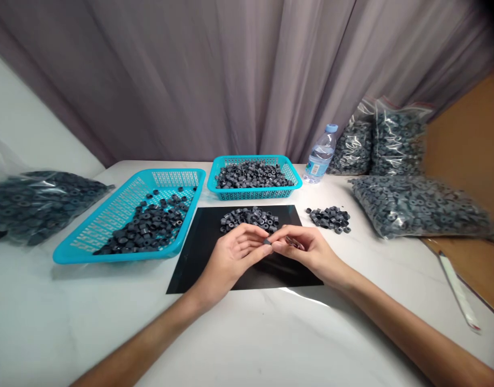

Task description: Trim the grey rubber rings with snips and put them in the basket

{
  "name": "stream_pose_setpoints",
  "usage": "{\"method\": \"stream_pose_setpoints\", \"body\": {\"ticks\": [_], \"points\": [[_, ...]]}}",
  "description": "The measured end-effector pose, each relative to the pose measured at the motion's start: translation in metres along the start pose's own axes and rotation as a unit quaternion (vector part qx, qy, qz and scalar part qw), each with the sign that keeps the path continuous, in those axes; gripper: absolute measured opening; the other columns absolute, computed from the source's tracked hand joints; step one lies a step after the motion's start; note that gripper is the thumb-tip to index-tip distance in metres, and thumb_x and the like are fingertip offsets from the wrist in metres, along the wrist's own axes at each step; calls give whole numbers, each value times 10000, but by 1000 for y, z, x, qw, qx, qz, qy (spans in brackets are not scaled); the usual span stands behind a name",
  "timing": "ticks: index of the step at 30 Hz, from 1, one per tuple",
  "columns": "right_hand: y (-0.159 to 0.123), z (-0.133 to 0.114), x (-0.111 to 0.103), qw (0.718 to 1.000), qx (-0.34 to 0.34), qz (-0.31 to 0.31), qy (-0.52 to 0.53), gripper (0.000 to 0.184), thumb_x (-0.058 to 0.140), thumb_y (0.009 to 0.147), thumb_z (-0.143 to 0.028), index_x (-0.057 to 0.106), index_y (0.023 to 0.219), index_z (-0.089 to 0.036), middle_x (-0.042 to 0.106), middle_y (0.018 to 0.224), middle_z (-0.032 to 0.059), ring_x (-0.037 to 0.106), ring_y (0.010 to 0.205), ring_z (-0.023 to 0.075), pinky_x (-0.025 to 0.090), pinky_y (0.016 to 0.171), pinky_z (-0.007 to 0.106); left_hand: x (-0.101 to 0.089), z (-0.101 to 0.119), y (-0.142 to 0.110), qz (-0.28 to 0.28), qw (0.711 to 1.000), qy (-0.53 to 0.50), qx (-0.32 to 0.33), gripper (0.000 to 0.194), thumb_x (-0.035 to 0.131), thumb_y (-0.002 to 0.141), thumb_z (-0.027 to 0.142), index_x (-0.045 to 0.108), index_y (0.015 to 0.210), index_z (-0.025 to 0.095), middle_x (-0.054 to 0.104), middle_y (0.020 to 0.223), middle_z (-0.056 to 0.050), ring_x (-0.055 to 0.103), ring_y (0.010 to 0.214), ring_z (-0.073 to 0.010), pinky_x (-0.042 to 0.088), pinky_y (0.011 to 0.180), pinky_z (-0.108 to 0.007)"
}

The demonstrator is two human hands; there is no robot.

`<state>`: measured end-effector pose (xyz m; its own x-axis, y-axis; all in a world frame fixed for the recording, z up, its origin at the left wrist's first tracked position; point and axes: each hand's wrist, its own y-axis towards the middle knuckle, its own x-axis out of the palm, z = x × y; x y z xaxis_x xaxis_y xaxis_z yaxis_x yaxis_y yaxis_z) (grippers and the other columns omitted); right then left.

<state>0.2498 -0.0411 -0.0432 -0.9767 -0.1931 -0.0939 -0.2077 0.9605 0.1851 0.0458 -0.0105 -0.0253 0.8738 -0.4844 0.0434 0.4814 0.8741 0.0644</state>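
My left hand [236,252] pinches a small dark grey ring-shaped part [267,242] between thumb and forefinger, above the black mat [202,258]. From the other side, my right hand [307,247] brings its fingertips to the same part. A small shiny metal tool [295,243] is tucked in the right hand's curled fingers; its exact kind is hidden. Just beyond both hands lies a pile of similar grey parts [250,217] on the mat. To its right, a smaller heap of grey parts [330,217] rests on the white table [263,333].
Two blue baskets of grey parts stand left [196,215] and at the back [255,195]. A water bottle [320,156] is beside the back basket. Filled bags lie at left [41,199] and right [416,207]; others stand behind [400,140]. A white-handled knife-like tool [458,290] lies far right.
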Motion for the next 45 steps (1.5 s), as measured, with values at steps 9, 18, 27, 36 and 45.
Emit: {"method": "stream_pose_setpoints", "body": {"ticks": [9, 18, 27, 36, 45], "points": [[-1, -2, 0, 1000, 1, 29, -11, 224, 704, 912, -421, 769, 989, -221, 619, 756, -4, 499, 673, 127, 408, 625, 254, -2, 1, 1, 35, 999, 20, 19, 196, 819, 806, 273, 738, 965, 194, 777, 992, -47, 739, 981, -217, 575, 973, -352], [1, -4, -4, 992, -18, 117, -54, 291, 682, 908, -483, 745, 922, -199, 536, 682, -11, 398, 589, 119, 334, 529, 252, -1, 10, 0, 10, 998, -51, -40, 269, 744, 885, 313, 779, 1121, 188, 789, 1127, -96, 737, 999, -232, 550, 988, -378], [-3, -11, -1, 997, -11, 48, -55, 265, 723, 889, -448, 718, 1040, -230, 525, 726, -25, 435, 592, 108, 334, 529, 247, 2, 12, -2, 10, 994, -86, -71, 286, 798, 840, 314, 794, 1102, 199, 790, 964, -62, 709, 895, -178, 547, 898, -306], [-5, -13, -2, 997, -23, 48, -59, 261, 725, 895, -404, 727, 1102, -245, 504, 724, -33, 425, 587, 103, 315, 524, 249, 2, 9, -2, -6, 991, -116, -71, 196, 838, 807, 291, 779, 961, 185, 756, 834, -26, 689, 810, -138, 533, 815, -249], [-5, -14, 2, 997, -45, 54, -35, 194, 757, 877, -373, 731, 956, -198, 401, 642, -60, 318, 547, 87, 249, 502, 256, -1, 0, -2, -4, 997, -59, -49, 231, 802, 842, 303, 813, 1047, 198, 755, 855, -30, 657, 825, -140, 528, 835, -249]]}}
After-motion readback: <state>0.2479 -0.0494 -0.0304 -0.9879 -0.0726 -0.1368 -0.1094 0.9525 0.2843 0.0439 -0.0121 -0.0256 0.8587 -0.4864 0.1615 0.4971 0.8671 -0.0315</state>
